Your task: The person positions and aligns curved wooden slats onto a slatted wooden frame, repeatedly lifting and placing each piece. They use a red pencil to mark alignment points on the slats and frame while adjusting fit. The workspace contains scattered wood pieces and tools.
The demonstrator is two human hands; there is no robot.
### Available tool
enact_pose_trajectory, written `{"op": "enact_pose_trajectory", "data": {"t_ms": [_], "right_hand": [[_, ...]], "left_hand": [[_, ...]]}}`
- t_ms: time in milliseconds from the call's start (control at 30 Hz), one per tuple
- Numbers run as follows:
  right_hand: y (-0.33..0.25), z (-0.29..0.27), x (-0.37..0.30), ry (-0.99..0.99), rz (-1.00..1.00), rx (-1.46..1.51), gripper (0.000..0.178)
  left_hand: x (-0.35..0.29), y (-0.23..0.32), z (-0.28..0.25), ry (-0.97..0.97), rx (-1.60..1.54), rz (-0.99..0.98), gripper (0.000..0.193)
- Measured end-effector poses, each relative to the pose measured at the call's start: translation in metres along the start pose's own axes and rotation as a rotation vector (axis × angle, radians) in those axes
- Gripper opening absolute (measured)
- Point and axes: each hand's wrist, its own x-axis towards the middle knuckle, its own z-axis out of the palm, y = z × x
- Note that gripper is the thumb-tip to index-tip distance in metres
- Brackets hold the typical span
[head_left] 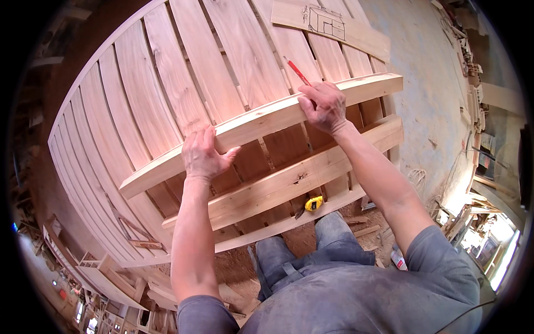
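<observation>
My left hand [204,155] is wrapped over a pale wooden beam [253,122], its fingers across the top and its thumb along the near side. Farther right, my right hand [324,106] rests on the same beam with a red pencil [298,73] in its grip, the tip pointing away to the upper left. A second beam [295,181] lies nearer to me, roughly parallel to the first. Both lie across a large slatted wooden panel [167,72]. On the panel's near edge, close to my body, sits a yellow tape measure [314,204].
A board with a furniture sketch [334,28] lies at the far right of the panel. A triangular wooden frame [136,231] rests near its left end. Wood scraps [367,231] litter the floor by my legs. More timber is stacked at the lower left and along the right wall.
</observation>
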Motion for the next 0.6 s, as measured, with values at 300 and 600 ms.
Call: {"op": "enact_pose_trajectory", "data": {"t_ms": [300, 600], "right_hand": [[-0.002, -0.031, -0.046, -0.242, -0.214, -0.054, 0.061], [0.009, -0.016, -0.071, -0.216, -0.169, 0.002, 0.046]], "left_hand": [[-0.037, 0.027, 0.019, 0.187, 0.093, 0.020, 0.063], [-0.055, 0.032, 0.043, 0.114, 0.111, -0.059, 0.054]]}}
